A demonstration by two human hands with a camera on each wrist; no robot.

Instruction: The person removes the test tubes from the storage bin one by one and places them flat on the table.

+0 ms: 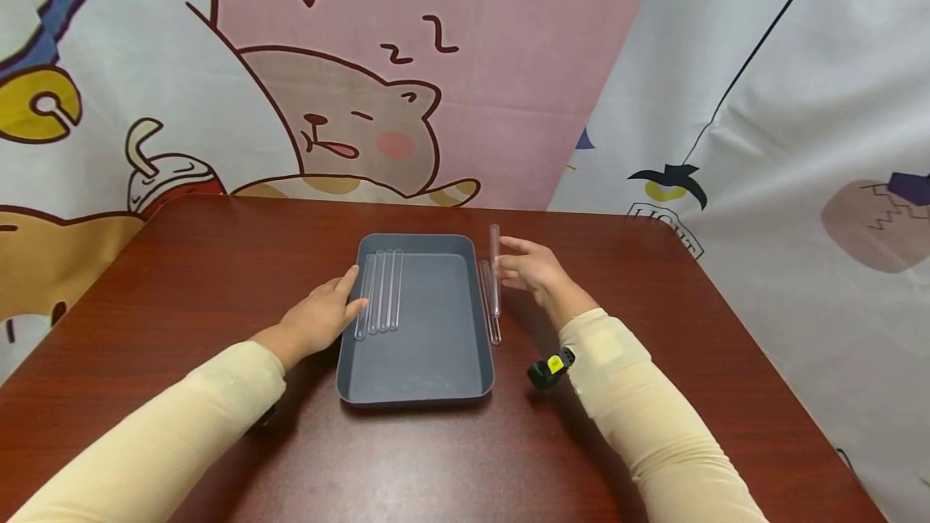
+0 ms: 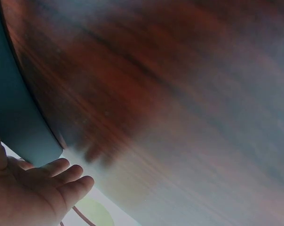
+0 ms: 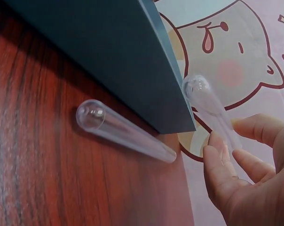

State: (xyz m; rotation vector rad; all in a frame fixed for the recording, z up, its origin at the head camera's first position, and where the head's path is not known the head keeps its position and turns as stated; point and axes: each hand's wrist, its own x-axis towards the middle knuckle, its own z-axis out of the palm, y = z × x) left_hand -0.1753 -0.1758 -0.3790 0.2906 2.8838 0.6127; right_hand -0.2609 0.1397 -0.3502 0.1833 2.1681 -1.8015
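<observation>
My right hand (image 1: pixel 534 267) pinches a clear test tube (image 1: pixel 495 242) between thumb and fingers, raised just outside the right wall of the grey tray (image 1: pixel 436 374). In the right wrist view, the rounded end of this held tube (image 3: pixel 203 96) points away from the fingertips. A second clear tube (image 3: pixel 125 132) lies on the table along the tray's outer side. Inside the tray, several clear tubes (image 1: pixel 385 289) lie side by side at the left. My left hand (image 1: pixel 320 315) rests at the left rim, its thumb over the inside and its fingers loosely straight along the outer wall (image 2: pixel 19 103).
The tray stands on a dark red-brown wooden table (image 1: pixel 218 281). Behind the table hangs a cloth with cartoon drawings (image 1: pixel 508 63). A black strap with a yellow mark (image 1: pixel 552 367) is at my right wrist.
</observation>
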